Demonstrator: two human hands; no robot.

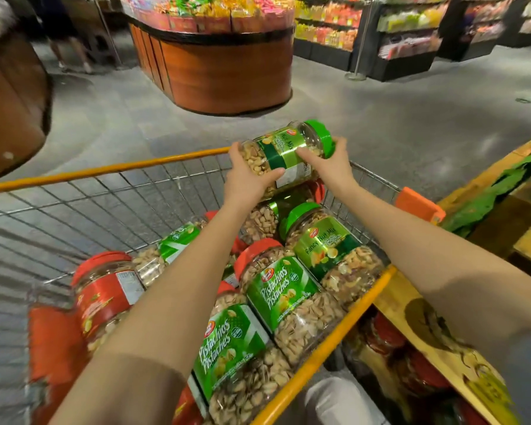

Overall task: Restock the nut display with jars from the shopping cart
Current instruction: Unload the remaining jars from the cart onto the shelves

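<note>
At 6 o'clock, nearest, clear plastic pistachio jars with red lids [288,299] lie on their sides, packed into the wire shopping cart with the orange rim [74,174]. At 4 o'clock a pale wooden nut display [391,299] is cut off by the frame edge, and the jars beneath it are too blurred to read. Further out, near 12 o'clock above the cart's far end, a clear green-lidded nut-mix jar [285,151] is held sideways. The left hand [247,180] curls round its base and the right hand [334,168] wraps the lid end, probably because the jar is bulky. Fingers behind the jar are hidden. Beyond, a round wooden sweet stand [227,72] is blurred.
</note>
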